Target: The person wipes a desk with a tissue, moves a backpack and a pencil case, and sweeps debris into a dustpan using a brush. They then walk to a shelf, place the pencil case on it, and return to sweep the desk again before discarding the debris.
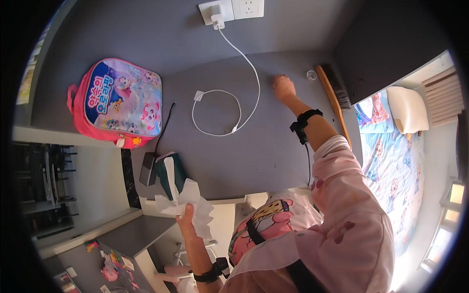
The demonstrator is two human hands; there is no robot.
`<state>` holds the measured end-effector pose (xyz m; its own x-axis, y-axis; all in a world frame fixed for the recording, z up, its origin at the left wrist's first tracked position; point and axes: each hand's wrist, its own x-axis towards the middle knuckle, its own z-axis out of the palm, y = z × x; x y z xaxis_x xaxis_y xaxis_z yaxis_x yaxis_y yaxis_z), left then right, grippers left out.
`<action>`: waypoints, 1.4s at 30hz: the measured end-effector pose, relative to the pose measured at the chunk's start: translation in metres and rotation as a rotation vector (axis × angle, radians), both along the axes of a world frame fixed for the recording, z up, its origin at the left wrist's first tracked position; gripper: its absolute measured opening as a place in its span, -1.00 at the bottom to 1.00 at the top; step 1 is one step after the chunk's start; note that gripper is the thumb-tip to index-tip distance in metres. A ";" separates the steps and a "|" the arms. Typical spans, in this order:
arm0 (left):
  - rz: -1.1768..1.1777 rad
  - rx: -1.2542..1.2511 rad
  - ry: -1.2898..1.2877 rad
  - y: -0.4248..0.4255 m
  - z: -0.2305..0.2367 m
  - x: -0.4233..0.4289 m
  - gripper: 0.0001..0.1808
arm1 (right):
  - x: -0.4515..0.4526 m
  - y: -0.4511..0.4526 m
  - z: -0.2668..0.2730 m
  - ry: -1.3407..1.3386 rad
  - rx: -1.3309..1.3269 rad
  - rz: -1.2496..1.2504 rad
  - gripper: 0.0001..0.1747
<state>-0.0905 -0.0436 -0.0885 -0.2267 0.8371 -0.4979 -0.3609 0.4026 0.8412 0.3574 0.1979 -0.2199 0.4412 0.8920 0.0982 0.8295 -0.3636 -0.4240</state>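
Note:
My left hand grips a white tissue, its thumb on top, beside a dark green tissue pack at the desk's front edge. More white tissue shows at the pack's opening. On the grey desk, my right hand rests closed; whether anything is under its fingers cannot be seen. A small clear round object lies to the right of it, next to a wooden-handled brush with dark bristles. A white charging cable lies coiled left of my right hand.
A pink cartoon backpack stands at the desk's left. A black power adapter with a cord lies near the tissue pack. The white cable runs up to a charger in the wall socket. A bed lies beyond the right side.

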 end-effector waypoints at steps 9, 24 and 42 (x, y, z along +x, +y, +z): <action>-0.156 0.100 0.074 0.006 0.017 0.044 -0.37 | -0.010 -0.100 0.074 1.002 0.125 0.200 -0.92; -0.669 -0.108 -0.018 0.016 -0.003 0.073 -0.36 | -0.150 -0.262 0.177 0.989 0.378 0.481 -0.88; -0.793 0.004 -0.226 0.009 0.006 0.112 -0.72 | -0.162 -0.272 0.161 0.852 0.361 0.534 -0.86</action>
